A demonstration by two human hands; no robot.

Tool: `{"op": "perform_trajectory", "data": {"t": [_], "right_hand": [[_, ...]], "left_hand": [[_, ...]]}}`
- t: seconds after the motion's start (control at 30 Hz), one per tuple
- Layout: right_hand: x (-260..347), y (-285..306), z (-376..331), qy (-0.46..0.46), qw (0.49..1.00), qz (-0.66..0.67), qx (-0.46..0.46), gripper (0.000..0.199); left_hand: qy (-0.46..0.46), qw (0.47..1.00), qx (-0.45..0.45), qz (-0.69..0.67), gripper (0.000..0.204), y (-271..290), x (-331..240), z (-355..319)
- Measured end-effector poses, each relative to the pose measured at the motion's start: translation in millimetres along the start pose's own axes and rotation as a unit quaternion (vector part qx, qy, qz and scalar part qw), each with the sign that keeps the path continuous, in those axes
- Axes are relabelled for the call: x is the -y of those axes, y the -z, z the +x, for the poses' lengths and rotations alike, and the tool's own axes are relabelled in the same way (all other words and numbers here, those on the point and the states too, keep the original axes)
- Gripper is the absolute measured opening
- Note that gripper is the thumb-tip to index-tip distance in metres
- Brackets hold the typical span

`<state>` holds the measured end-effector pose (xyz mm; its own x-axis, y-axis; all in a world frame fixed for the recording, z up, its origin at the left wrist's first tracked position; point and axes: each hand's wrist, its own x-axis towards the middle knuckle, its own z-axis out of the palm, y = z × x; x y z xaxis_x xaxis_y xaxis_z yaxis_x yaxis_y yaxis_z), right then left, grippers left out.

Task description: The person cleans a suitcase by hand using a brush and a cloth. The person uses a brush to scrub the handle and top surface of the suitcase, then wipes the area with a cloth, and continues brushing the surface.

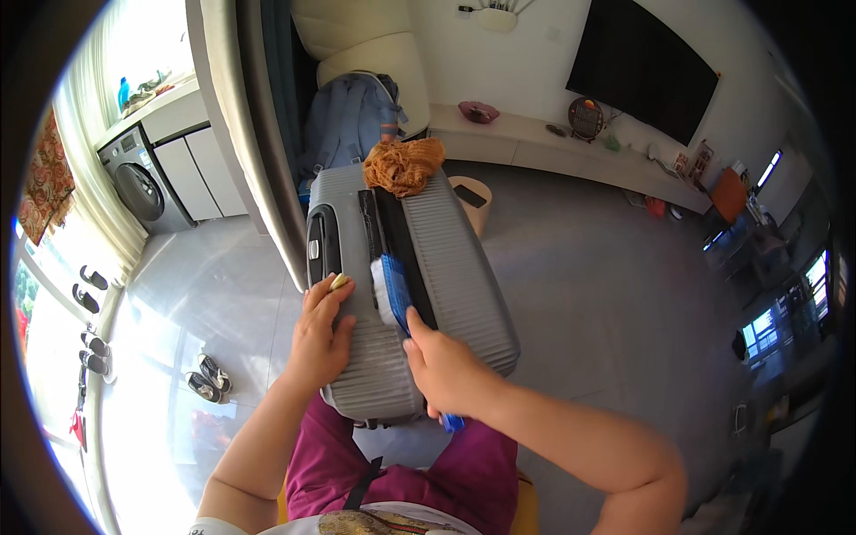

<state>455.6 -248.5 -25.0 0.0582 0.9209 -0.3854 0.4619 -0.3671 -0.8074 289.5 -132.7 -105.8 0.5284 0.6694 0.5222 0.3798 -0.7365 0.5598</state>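
1. Grey ribbed suitcase (468, 267) at centre, dark band (397, 230) along it, crumpled brown cloth (406, 168) at its twelve o'clock.
2. Blue brush (394, 290) with pale bristles over its top, slightly blurred; mid-handle hidden.
3. Right hand (448, 367), at the brush head's five o'clock, grips the handle.
4. Left hand (322, 341), at its eight o'clock, rests unclenched on the suitcase.

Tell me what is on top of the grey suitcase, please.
On the grey suitcase lies a crumpled brown cloth. The left grip rests near the dark handle; the right grip holds a blue brush over the black strip. The surface beneath them cannot be seen.
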Motion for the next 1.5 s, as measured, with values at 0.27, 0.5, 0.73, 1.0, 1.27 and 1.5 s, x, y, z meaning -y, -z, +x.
{"op": "perform_trajectory", "data": {"t": [0.27, 0.5, 0.73, 1.0, 1.27, 1.5], "right_hand": [[-3.4, 9.6, 6.4, 0.002, 0.999, -0.049, 0.001, 0.054], [8.1, 20.5, 62.1, 0.002, 0.998, -0.061, -0.031, 0.051], [27.5, 68.0, 198.1, -0.008, 0.992, -0.122, -0.043, 0.031], [17.4, 35.4, 85.9, 0.029, 0.974, -0.224, 0.002, 0.053], [-34.8, 74.6, 276.3, 0.02, 0.946, -0.311, -0.087, 0.048], [-27.3, 16.8, 19.1, 0.122, 0.966, -0.229, -0.025, 0.053]], "left_hand": [[0.003, 1.0, 0.001, -0.016, 0.048, -0.1, 0.5, 4.8], [0.037, 0.998, 0.048, -0.007, 0.047, 9.1, -1.6, 1.7], [0.015, 0.998, 0.047, -0.028, 0.047, 1.5, -7.0, 9.2], [0.041, 0.998, 0.052, 0.006, 0.044, 9.7, -1.9, -1.7], [-0.004, 0.999, 0.045, -0.024, 0.044, -5.6, -16.3, 13.4], [0.024, 0.999, 0.019, -0.01, 0.044, 3.4, -3.1, -2.1]]}}
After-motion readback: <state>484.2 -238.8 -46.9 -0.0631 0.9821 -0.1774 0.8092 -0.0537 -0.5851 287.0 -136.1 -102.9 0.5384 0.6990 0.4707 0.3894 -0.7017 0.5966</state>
